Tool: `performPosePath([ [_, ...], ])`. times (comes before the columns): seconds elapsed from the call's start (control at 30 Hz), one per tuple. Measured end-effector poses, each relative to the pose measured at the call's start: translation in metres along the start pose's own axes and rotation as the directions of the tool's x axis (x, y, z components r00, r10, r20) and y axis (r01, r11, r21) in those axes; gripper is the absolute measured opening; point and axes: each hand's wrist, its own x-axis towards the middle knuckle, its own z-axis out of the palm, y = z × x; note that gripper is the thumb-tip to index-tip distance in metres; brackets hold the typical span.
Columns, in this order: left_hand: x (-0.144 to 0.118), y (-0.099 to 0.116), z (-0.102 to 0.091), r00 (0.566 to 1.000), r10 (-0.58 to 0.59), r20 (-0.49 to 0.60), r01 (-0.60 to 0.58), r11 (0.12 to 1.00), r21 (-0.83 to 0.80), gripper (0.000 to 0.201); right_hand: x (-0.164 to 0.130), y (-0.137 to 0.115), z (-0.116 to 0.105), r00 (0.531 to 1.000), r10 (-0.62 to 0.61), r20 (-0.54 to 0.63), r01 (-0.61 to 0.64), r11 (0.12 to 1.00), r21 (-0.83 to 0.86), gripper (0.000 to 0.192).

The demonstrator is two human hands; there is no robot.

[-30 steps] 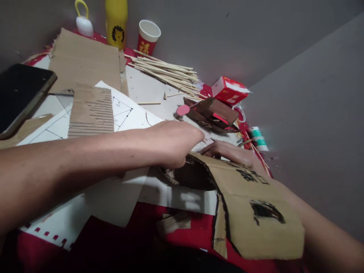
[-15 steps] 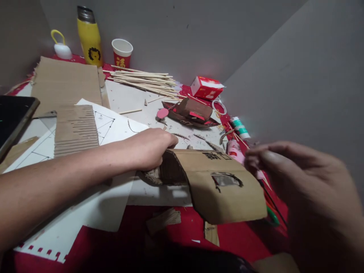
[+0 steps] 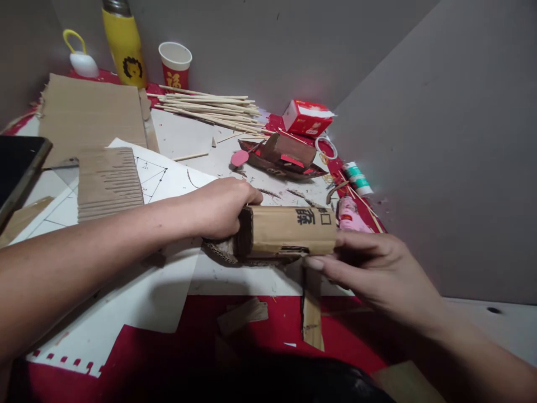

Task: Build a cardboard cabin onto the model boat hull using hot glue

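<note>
A cardboard boat model (image 3: 226, 252) sits in front of me, its curved cardboard roof (image 3: 289, 232) bent down over the hull. Black printed characters and a cut window slot show on the roof. At the roof's left end, my left hand (image 3: 224, 207) is closed on the model, its fingertips partly hidden. My right hand (image 3: 373, 263) grips the roof's right end, thumb at the lower front edge and fingers mostly out of sight behind. Behind the model stands a finished-looking brown boat (image 3: 285, 159) with a pink disc (image 3: 239, 159) at its left end.
Wooden sticks (image 3: 210, 109) lie in a pile at the back, near a paper cup (image 3: 175, 61) and a yellow bottle (image 3: 123, 47). A red tissue pack (image 3: 308, 117) is at back right. Drawn paper (image 3: 159, 291), corrugated cardboard (image 3: 109, 184) and a dark tablet-like device (image 3: 19, 173) occupy the left.
My right hand has come left onto the roof's right end. The roof's front flap, spread outward before, is now folded down against the hull. My left hand stays on the model.
</note>
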Motion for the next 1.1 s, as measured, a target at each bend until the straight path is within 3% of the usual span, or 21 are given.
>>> performPosePath([
  [0.13,0.0,0.0,0.0,1.0,-0.001,-0.001,0.001,1.0,0.015,0.025,0.002,0.013,0.008,0.996,-0.082,-0.032,0.077,0.988,-0.137,0.015],
  [0.27,0.0,0.001,-0.001,0.999,-0.026,0.019,0.025,1.0,0.012,0.026,0.0,0.024,0.013,1.0,0.017,0.018,-0.016,0.998,-0.059,0.032],
  [0.73,-0.001,0.003,-0.003,0.997,-0.071,0.025,0.071,0.997,0.004,0.026,0.005,0.015,0.008,0.98,0.081,0.182,-0.086,0.996,0.02,0.03],
  [1.1,0.001,0.007,-0.008,0.989,-0.128,0.08,0.129,0.992,-0.009,0.019,0.014,0.013,0.001,0.96,-0.012,0.279,0.053,0.989,-0.141,0.029],
])
